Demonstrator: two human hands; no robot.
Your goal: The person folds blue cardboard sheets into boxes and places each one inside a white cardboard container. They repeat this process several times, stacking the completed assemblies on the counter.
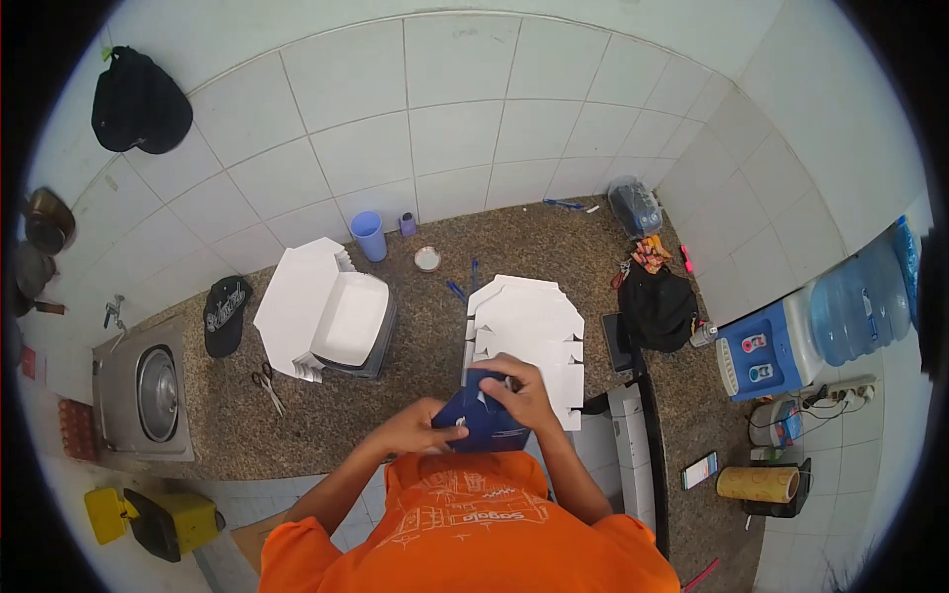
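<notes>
The dark blue cardboard box [481, 420] with a small white mark on it is held up close to the person's chest, between both hands. The left hand [417, 431] is curled around its left side, with the fingers pressed together on the card. The right hand [521, 389] sits on its top edge, and its bent fingers pinch the card there. Just past the right hand lies a pile of flat white cardboard cut-outs [532, 326] on the speckled stone counter [415, 366]. Farther out from the left hand is a stack of open white cardboard boxes [346, 314]. Near that stack lie small metal scissors [265, 383] and a black cap [225, 312] with white writing that is too small to read. Well beyond both hands, by the tiled wall, stands a light blue plastic cup [369, 235]. Far off to the side of the right hand is a blue water dispenser [776, 351]. The person's orange shirt [465, 534] has white writing, upside down and hard to read.
</notes>
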